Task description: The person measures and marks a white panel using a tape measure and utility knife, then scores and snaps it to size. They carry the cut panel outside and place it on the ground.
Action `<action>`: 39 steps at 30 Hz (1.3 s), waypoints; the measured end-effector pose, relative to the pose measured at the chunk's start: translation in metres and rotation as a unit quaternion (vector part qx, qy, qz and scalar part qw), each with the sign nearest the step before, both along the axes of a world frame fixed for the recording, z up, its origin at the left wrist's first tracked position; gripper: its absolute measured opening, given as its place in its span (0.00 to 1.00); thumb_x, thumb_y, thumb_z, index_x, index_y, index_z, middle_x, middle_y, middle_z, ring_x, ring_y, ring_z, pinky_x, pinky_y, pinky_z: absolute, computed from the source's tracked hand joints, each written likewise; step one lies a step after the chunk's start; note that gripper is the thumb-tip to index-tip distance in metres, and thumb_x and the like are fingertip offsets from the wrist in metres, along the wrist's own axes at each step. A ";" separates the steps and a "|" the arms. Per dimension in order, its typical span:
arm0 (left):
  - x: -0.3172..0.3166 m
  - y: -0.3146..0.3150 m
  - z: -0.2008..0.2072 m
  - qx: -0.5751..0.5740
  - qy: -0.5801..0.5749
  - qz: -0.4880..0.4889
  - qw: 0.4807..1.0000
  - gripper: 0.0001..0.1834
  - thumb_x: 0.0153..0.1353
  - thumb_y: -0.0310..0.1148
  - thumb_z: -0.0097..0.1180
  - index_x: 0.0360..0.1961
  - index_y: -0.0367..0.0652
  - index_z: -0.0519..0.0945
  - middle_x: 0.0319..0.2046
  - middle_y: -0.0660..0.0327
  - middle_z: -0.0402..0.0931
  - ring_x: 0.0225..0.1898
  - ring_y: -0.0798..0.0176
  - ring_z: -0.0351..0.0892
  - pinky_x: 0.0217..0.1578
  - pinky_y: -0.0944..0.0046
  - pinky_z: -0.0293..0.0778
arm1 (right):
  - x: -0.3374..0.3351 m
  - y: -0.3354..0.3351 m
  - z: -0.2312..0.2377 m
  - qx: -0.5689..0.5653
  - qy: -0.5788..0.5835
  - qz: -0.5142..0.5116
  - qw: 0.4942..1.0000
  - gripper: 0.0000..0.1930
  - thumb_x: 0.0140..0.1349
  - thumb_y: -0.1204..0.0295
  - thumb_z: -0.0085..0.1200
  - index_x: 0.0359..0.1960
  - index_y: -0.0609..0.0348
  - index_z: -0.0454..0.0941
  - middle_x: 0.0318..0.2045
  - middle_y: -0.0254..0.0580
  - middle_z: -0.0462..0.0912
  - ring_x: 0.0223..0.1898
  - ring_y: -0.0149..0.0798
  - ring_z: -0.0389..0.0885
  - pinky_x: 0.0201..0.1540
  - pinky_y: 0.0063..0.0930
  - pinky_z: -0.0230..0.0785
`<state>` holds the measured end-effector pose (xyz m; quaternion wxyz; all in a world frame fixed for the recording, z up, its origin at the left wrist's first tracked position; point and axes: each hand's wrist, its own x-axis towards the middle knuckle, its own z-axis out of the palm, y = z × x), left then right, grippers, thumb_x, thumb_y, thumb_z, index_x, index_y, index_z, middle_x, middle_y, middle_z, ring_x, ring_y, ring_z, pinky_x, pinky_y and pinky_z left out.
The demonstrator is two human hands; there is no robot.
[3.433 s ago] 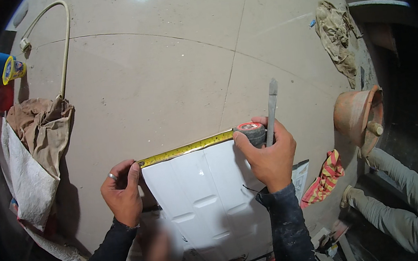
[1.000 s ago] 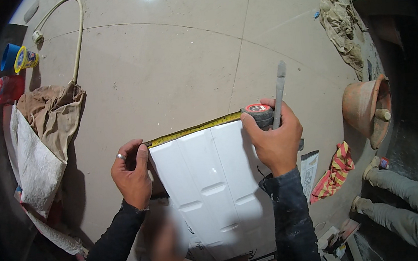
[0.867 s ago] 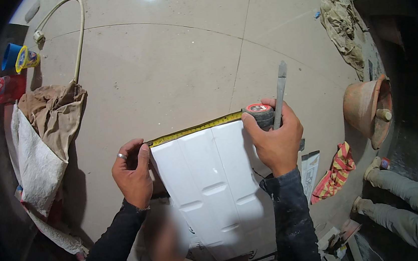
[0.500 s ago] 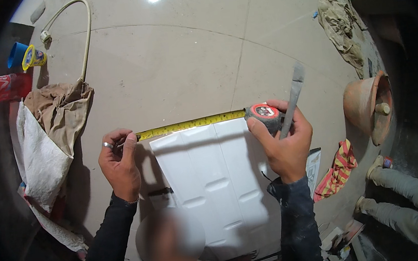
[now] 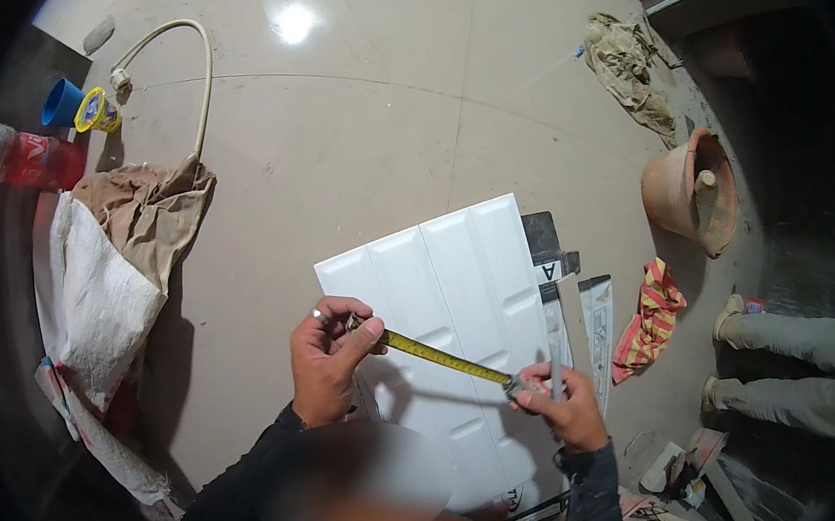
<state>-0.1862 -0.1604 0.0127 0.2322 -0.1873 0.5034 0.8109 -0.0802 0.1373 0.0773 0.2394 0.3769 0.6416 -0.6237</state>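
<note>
A yellow tape blade (image 5: 447, 360) stretches between my two hands, sloping down to the right above a stack of white ridged panels (image 5: 474, 275). My left hand (image 5: 326, 370), with a ring on one finger, pinches the blade's hooked end near the panel's left edge. In my right hand (image 5: 578, 414) is the tape measure's case (image 5: 526, 388), mostly covered by the fingers. The same hand also grips a grey, flat metal tool like a chisel (image 5: 556, 373), pointing away from me.
Left lie a white sack (image 5: 99, 291), brown cloth (image 5: 146, 206), a red bottle (image 5: 41, 161), cups (image 5: 99, 112) and a cable (image 5: 209, 70). Right are a clay pot (image 5: 677, 190), striped cloth (image 5: 650, 323) and another person's legs (image 5: 798, 344). Dark and printed boards (image 5: 542, 233) stick out beside the panels.
Both hands have come down toward me, off the panel's far edge and over its surface. The tape has gone from nearly level to slanting, and its drawn-out length looks shorter.
</note>
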 end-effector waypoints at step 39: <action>0.119 0.012 0.017 -0.016 -0.008 -0.462 0.887 0.15 0.67 0.33 0.45 0.50 0.37 0.74 0.35 0.58 0.84 0.43 0.64 0.82 0.49 0.67 0.72 | 0.048 -0.039 -0.018 -0.034 0.183 -0.356 0.916 0.21 0.71 0.73 0.62 0.63 0.66 0.74 0.40 0.36 0.81 0.29 0.23 0.80 0.16 0.13 0.52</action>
